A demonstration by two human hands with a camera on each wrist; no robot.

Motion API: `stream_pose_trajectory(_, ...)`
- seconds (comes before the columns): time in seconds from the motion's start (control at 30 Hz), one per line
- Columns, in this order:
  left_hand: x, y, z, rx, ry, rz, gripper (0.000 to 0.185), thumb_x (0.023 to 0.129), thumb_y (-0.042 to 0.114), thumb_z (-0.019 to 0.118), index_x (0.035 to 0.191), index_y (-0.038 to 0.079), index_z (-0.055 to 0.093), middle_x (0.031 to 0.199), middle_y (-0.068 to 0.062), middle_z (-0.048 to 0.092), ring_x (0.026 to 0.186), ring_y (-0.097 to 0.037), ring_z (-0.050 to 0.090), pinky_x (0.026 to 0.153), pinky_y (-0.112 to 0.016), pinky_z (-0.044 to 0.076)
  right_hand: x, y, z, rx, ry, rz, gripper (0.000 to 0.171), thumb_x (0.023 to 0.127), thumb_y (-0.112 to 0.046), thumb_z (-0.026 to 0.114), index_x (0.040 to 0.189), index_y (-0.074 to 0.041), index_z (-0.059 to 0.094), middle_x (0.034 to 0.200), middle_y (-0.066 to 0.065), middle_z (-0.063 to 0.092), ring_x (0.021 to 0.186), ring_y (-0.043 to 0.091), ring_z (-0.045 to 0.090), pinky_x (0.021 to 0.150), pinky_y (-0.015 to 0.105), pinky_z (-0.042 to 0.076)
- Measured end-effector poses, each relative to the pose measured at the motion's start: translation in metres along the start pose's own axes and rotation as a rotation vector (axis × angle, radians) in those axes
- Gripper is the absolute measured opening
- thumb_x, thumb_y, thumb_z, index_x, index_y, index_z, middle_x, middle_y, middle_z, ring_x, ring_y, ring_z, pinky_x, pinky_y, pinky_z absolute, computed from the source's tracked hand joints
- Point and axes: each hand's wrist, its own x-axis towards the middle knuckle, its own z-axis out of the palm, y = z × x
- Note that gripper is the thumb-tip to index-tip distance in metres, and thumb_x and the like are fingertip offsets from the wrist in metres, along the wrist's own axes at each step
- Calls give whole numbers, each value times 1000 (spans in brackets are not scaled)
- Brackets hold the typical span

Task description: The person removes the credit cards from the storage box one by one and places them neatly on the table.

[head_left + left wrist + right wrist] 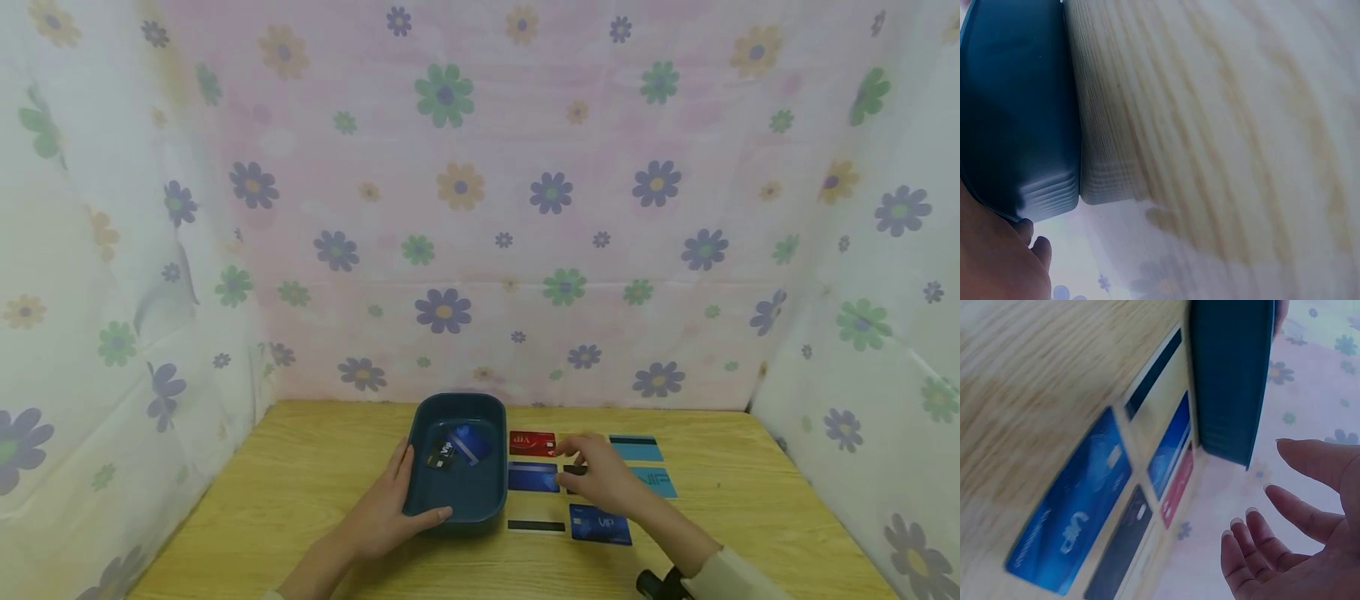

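Note:
My left hand (378, 512) grips the dark teal plastic tub (491, 500) at its left side, with the thumb over the rim. Inside it lie a black VIP card (438, 458) and a blue card (471, 444). My right hand (603, 475) hovers over the cards to the tub's right, fingers apart and holding nothing. Around it lie a red VIP card (532, 443), a blue striped card (533, 477), a dark blue VIP card (600, 524) and two light blue cards (636, 447). A black card (1120, 550) is partly hidden under this hand in the head view.
A card with a black stripe (536, 526) lies near the tub's front right corner. A black object (660, 585) shows beside the right sleeve at the bottom edge. Flowered cloth (510, 250) surrounds the wooden table (750, 500) at back and sides.

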Motion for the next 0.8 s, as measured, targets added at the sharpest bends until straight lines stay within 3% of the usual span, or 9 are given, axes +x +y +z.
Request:
stream_pose_trajectory(0.17,-1,2,-1,-6,-2,0,127,81,76,69,164,4,5,172,-14,-3,152,-46,21,115,-66,30,8,-12,4,5,7,-29,28,92,-16,77,117,-7,69,114,10,62,99,34,59,78,41,52)
stream_pose_trajectory(0.4,1,-1,0,-4,-2,0,127,81,76,69,165,5,4,172,-13,-4,152,-45,21,115,-65,30,17,-26,10,1,10,-45,28,94,-16,74,119,-6,69,115,8,61,100,25,56,81,42,51)
stream_pose_trajectory(0.8,1,-1,0,4,-7,-5,127,81,77,68,164,3,7,172,-14,-2,152,-45,22,115,-65,31,26,-38,20,40,2,-60,28,94,-18,74,118,-6,69,113,10,61,106,36,59,89,50,52)
